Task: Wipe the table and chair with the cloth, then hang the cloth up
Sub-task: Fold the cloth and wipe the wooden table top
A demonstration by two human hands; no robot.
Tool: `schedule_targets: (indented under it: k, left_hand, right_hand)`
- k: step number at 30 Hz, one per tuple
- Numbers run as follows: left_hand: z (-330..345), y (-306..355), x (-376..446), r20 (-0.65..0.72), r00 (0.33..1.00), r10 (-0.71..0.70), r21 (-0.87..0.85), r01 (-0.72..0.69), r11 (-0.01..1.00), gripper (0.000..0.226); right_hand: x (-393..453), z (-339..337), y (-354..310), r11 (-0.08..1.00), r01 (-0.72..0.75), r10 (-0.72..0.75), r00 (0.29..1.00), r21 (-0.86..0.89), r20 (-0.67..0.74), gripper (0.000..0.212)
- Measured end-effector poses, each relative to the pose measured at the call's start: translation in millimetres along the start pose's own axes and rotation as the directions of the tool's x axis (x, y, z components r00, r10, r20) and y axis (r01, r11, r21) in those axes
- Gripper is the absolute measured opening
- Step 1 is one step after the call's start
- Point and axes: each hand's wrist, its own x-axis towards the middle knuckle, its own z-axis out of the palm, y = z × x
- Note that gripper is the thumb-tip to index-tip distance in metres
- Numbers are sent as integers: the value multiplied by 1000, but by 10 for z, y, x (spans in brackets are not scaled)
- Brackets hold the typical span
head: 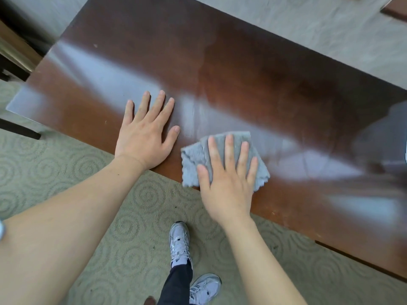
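Note:
A glossy dark brown wooden table fills the upper half of the head view. A folded grey cloth lies flat on it near the front edge. My right hand presses down on the cloth with flat, spread fingers, covering most of it. To the left of the cloth my left hand rests palm down on the bare tabletop, fingers apart and holding nothing. No chair shows clearly in this view.
Patterned green-grey carpet lies below the table's front edge, where my two shoes stand. Dark furniture legs sit at the far left. A pale wall runs behind the table. Something blurred intrudes at the right edge.

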Motion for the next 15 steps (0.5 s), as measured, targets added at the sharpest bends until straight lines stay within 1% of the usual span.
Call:
schedule_targets:
  k: [3,5,9,12,15]
  left_hand:
    - [10,-9,4,-14,1000,5,-11,-5,1000,69]
    - [16,-18,11,-28,1000,8,-8,-9,1000,68]
    - [41,-38,20,-38,999,16,10,-16,1000,68]
    - [54,-49,19,-47,998,31,11,-31,999,68]
    - [68,-51,18,-52,998,34,16,-33,999,68]
  right_hand:
    - [697,-120,-94,999,-35,34,999,-6,-37,62]
    - [1233,-220,-163,1000,-29,29,998,-11,-55,62]
    - [2057,-394,-259,999,2,-4,1000,-54,-24,60]
    - [2140,-421,-238,997,48,-50,998,-64,-31,59]
    - [1765,-333,-141,998,60,-62,995,-34,-80,59]
